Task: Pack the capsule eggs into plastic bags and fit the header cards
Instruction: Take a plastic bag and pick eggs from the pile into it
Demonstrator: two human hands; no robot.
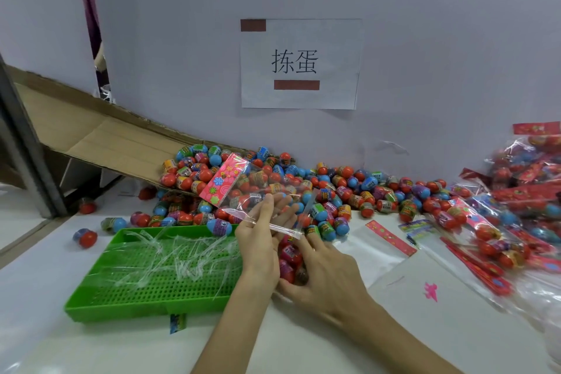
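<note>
- White table (45,297) piled with colourful plastic capsule eggs (349,185).
- Left hand (258,246): fingers pinch clear plastic bag (267,188); hold its mouth wide.
- Right hand (328,276): fingers clasp eggs; feed gently.

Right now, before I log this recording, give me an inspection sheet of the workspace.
Surface: white table, much of it covered.
Job's things: capsule eggs heaped against the wall; clear plastic bag with pink header card; packed bags piled at right; spare header card lying flat.
Clutter: green tray holding clear plastic strips; stray eggs at left.
Grips: left hand pinches the plastic bag's near end; right hand curls round a few capsule eggs.
Cables: nothing seen.
Surroundings: tilted cardboard box at left; paper sign on the wall.
</note>
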